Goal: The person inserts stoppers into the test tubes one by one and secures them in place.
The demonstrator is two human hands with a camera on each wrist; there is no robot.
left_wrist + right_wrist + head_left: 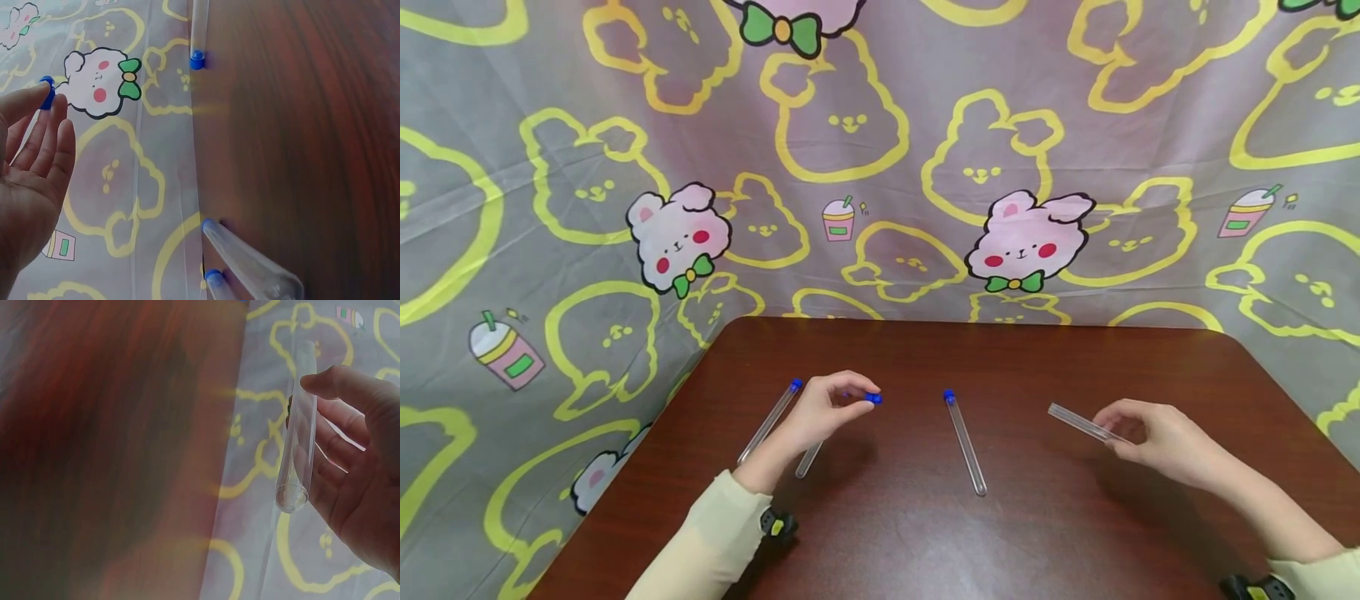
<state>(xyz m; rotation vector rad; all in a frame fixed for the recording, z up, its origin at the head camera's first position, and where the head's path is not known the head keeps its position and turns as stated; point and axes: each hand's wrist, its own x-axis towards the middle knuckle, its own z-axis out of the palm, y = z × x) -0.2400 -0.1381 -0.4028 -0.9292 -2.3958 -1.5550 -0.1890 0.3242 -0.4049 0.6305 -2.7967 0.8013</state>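
Between thumb and fingertips, my left hand (826,410) pinches a small blue cap (874,398), held above the table; the cap (47,92) also shows in the left wrist view. My right hand (1165,437) holds a clear, uncapped test tube (1078,422) by thumb and fingers, its open end toward the left. The tube's rounded bottom shows in the right wrist view, near the palm. A blue-capped test tube (966,446) lies on the table between the hands. Another capped tube (769,423) lies left of my left hand, and a further tube (808,458) is partly hidden beneath that hand.
The brown wooden table (895,533) has rounded far corners. Behind it and along the left hangs a grey curtain (910,192) printed with yellow outlines and rabbits. Dark devices (778,525) are strapped at both wrists.
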